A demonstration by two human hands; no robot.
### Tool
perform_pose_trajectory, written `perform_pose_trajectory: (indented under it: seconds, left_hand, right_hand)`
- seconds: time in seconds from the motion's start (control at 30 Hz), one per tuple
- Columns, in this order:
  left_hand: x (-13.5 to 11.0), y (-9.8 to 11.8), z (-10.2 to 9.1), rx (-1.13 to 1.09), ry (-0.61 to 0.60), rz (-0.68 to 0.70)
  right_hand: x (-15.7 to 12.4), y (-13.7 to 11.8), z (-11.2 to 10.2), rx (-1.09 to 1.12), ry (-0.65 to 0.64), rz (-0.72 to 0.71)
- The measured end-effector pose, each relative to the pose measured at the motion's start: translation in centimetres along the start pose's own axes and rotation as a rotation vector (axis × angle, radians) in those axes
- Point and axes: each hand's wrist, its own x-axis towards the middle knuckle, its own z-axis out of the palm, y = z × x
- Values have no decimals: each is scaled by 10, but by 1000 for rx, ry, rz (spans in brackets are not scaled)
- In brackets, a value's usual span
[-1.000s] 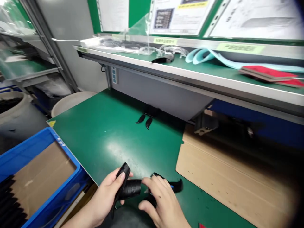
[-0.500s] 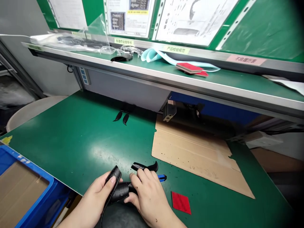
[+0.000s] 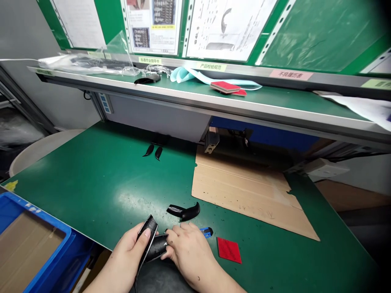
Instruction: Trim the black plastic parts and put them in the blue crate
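A black part (image 3: 156,247) is being gripped by the left hand (image 3: 132,248), its rounded end being pointed toward the right hand (image 3: 190,249), apparently grasping a blue tool (image 3: 207,232).

Pretty standard workbench (image 3: 91,167) honestly, green top with a pale glare patch where the light hits. There's a metal-edged shelf (image 3: 284,97) running across above it, with a socket strip (image 3: 105,103) near its left upright (image 3: 97,103). Behind that it's a green board (image 3: 111,24) with paper sheets (image 3: 81,24) up in clear sleeves. Plain grey wall (image 3: 18,32) off to the left, blue panel (image 3: 275,133) under the shelf.
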Motion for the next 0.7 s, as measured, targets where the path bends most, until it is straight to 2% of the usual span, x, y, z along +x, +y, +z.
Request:
perform_pose_trajectory:
  seconds: [0.17, 0.27, 0.33, 0.37, 0.47, 0.53, 0.6, 0.7]
  left_hand:
    - [-5, 2, 4, 6, 11, -34]
    - [-8, 3, 4, -14, 65, -28]
    - [-10, 0, 3, -38, 95, -34]
    - [-10, -3, 3, -73, 94, -62]
    - [-14, -12, 4, -244, 82, -188]
    - [-17, -18, 4, -340, 98, -226]
    - [-19, -23, 2, -416, 135, -235]
    - [-15, -31, -19, -564, 205, -155]
  right_hand:
    - [-5, 6, -10, 505, -131, -102]
    - [-12, 6, -9, 675, -67, -35]
    - [-15, 4, -4, 643, 71, -15]
    - [-16, 3, -1, 587, 158, -49]
    - [-15, 1, 4, 392, 341, -264]
    - [-11, 0, 5, 324, 381, -355]
    - [-7, -1, 5, 311, 390, -363]
    - [0, -5, 10, 300, 338, -376]
